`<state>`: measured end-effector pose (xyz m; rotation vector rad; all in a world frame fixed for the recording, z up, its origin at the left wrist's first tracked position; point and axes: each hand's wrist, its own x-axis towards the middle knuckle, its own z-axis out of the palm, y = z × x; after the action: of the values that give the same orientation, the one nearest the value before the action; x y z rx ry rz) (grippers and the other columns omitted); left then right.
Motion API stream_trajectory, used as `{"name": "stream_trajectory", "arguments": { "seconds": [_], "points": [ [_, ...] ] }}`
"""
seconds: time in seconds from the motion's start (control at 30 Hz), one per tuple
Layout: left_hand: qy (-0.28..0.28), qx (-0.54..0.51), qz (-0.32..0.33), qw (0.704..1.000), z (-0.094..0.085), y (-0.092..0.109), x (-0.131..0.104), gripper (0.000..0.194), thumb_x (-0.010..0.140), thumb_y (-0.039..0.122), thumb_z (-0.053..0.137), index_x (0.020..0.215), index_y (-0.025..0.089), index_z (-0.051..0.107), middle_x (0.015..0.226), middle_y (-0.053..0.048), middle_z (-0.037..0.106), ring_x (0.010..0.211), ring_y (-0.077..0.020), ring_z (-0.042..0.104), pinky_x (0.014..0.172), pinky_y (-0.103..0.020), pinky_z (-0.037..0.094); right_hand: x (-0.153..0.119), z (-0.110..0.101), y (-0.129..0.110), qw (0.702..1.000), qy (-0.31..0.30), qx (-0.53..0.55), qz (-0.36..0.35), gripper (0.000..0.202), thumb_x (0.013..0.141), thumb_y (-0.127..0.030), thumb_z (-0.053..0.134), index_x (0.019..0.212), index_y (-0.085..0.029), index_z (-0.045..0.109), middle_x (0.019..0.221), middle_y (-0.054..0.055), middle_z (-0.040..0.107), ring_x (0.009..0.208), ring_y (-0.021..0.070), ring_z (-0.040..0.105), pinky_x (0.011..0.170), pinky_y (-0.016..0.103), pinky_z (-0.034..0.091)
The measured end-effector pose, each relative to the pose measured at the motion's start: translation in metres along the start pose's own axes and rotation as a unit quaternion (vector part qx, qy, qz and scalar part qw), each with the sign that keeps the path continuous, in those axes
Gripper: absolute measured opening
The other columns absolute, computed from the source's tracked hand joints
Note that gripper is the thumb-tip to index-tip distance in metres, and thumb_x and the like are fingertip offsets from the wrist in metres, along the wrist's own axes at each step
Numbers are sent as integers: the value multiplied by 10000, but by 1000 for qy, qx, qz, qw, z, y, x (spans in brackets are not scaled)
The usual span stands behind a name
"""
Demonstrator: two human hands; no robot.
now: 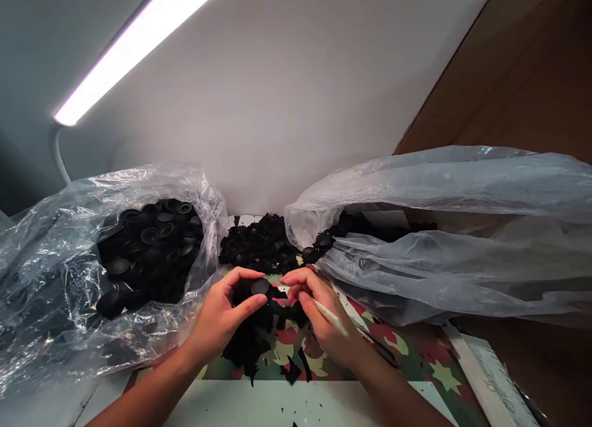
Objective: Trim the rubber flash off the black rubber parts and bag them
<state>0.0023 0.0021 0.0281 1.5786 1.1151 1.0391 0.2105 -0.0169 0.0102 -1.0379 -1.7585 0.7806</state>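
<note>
My left hand (pixel 231 306) is closed around the edge of a small round black disc (pixel 260 286), pinched between thumb and fingers. To its right, my right hand (pixel 319 303) grips a thin pale-handled tool (pixel 330 317), whose tip points left toward the disc. Black scraps (pixel 247 347) lie beneath both hands on a patterned mat (pixel 289 337). Behind the hands is a heap of black trimmings (pixel 259 239).
At the left, a clear plastic bag (pixel 60 273) holds many round black parts (pixel 155 242). Another clear bag (pixel 439 279) with black pieces lies open at the right. A cardboard box (pixel 518 75) stands behind it, and a lit lamp (pixel 134 50) hangs above.
</note>
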Motion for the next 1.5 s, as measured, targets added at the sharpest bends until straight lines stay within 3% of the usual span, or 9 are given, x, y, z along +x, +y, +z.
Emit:
{"name": "stream_trajectory", "arguments": {
  "seconds": [0.13, 0.23, 0.4, 0.6, 0.7, 0.93, 1.17, 1.33, 1.5],
  "points": [
    [-29, 72, 31, 996, 2, 0, -2, 264, 814, 289, 718, 1073, 248, 751, 1008, -32, 769, 924, -232, 684, 867, -341, 515, 0, 10, 3, 994, -25, -106, 0, 33, 962, -243, 538, 987, -230, 522, 902, 23, 663, 773, 186, 611, 670, 283, 464],
    [-58, 94, 57, 992, 1, -1, 1, 365, 806, 177, 667, 1149, 272, 747, 1052, -24, 774, 955, -227, 684, 892, -337, 510, 1, 15, 6, 980, -50, -186, -41, 94, 928, -213, 609, 924, -230, 516, 862, 20, 678, 731, 194, 589, 659, 288, 446],
    [-134, 137, 79, 978, -1, 0, 5, 430, 725, 129, 727, 1123, 287, 761, 976, -9, 764, 911, -221, 669, 826, -311, 517, 0, 20, 5, 993, -61, -98, -30, 114, 899, -171, 627, 940, -239, 546, 863, -5, 702, 745, 167, 625, 644, 247, 450],
    [-80, 57, 25, 995, 2, 4, 1, 287, 739, 191, 732, 1019, 238, 769, 1012, -21, 786, 934, -228, 679, 857, -307, 506, 0, 22, 1, 991, -28, 52, 124, 145, 818, -121, 538, 891, -246, 548, 768, -42, 681, 586, 132, 606, 488, 210, 406],
    [-49, 65, 14, 997, 3, 4, 0, 256, 722, 211, 745, 974, 240, 781, 930, -6, 785, 865, -214, 675, 788, -280, 504, 2, 18, 0, 992, -33, 46, 114, 145, 825, -120, 501, 889, -246, 538, 801, -35, 685, 627, 136, 625, 529, 216, 422],
    [-61, 135, 4, 989, 4, 7, 0, 286, 740, 148, 662, 970, 248, 800, 816, 25, 791, 764, -182, 681, 789, -266, 504, 16, 9, -11, 979, -152, -83, 106, 150, 908, -175, 545, 827, -242, 439, 706, -41, 625, 608, 141, 552, 569, 230, 348],
    [-79, 134, 20, 988, 4, 9, -1, 310, 702, 97, 629, 912, 239, 807, 870, 16, 813, 789, -197, 698, 734, -268, 493, 24, 6, -9, 953, -208, -218, -27, 230, 766, -26, 632, 831, -233, 554, 772, -41, 691, 684, 150, 576, 608, 230, 326],
    [-90, 64, -6, 994, 1, 7, -1, 146, 686, 148, 722, 787, 225, 792, 771, 21, 776, 749, -188, 656, 719, -266, 480, 17, 14, 5, 958, -126, -191, -171, 171, 913, -159, 577, 756, -225, 555, 664, -46, 662, 565, 129, 535, 601, 260, 322],
    [-92, -146, -91, 981, 7, 4, -2, 131, 632, 206, 803, 730, 180, 718, 704, 10, 721, 646, -155, 621, 637, -256, 482, 6, 20, 4, 926, -20, -266, -267, 342, 995, -177, 429, 667, -215, 518, 560, -24, 518, 505, 140, 406, 546, 292, 263]
  ]
}}
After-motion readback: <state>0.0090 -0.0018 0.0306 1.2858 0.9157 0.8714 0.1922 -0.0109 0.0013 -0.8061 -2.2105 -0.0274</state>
